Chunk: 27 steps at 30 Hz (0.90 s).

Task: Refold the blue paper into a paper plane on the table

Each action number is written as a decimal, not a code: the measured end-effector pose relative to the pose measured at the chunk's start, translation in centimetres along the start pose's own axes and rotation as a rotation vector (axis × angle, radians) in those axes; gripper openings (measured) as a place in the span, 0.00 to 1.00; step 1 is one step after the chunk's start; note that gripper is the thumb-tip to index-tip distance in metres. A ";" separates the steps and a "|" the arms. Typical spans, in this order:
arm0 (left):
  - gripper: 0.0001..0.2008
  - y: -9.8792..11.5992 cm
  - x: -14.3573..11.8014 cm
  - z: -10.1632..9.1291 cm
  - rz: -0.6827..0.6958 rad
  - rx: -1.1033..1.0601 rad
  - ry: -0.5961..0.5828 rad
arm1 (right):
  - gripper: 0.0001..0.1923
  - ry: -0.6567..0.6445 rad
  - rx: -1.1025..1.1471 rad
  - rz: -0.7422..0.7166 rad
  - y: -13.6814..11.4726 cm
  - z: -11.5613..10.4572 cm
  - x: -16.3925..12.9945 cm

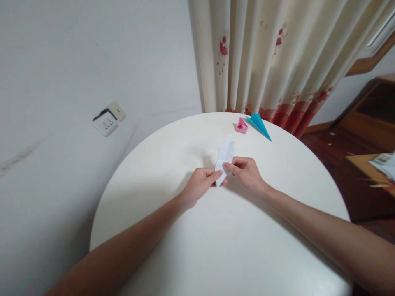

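pinching the white folded paper between them, left hand and right hand.

We read no text anywhere. The wall socket plate carries small dark marks, perhaps only its holes, and the printed paper at the right edge is too blurred.

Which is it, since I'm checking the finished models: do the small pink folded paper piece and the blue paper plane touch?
Cannot tell. In the head view the pink folded paper piece and blue paper plane sit too close to show contact or a gap.
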<state>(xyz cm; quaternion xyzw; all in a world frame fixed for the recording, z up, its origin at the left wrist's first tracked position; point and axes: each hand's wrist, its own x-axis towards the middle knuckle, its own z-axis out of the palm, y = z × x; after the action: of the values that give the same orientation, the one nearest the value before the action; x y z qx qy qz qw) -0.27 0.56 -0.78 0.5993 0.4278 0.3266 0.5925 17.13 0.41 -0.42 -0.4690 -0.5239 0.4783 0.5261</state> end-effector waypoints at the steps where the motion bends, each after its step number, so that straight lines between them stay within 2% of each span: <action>1: 0.26 0.0 0.0 0.1 -0.001 -0.024 -0.006 | 0.21 0.019 -0.002 -0.009 0.1 0.0 0.0; 5: 0.25 -0.1 0.0 0.3 -0.020 -0.080 -0.042 | 0.21 0.082 0.010 -0.033 0.4 0.0 0.1; 9: 0.20 -0.3 -0.1 0.5 -0.011 -0.021 -0.084 | 0.19 0.133 -0.015 -0.038 0.6 -0.1 0.1; 16: 0.09 -0.7 0.1 0.8 0.154 0.256 0.074 | 0.19 0.133 0.028 0.014 0.7 0.0 0.1; 21: 0.12 0.1 -0.3 0.6 0.243 0.368 0.117 | 0.19 0.102 0.097 0.078 0.8 -0.1 0.0; 27: 0.15 0.8 -0.6 0.6 0.283 0.381 0.165 | 0.19 0.050 0.241 0.148 0.8 0.0 -0.2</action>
<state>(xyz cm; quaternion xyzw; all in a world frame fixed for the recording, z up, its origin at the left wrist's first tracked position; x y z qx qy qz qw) 0.08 -0.20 0.03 0.7253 0.4405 0.3677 0.3803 17.14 0.31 -1.21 -0.4515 -0.4134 0.5633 0.5549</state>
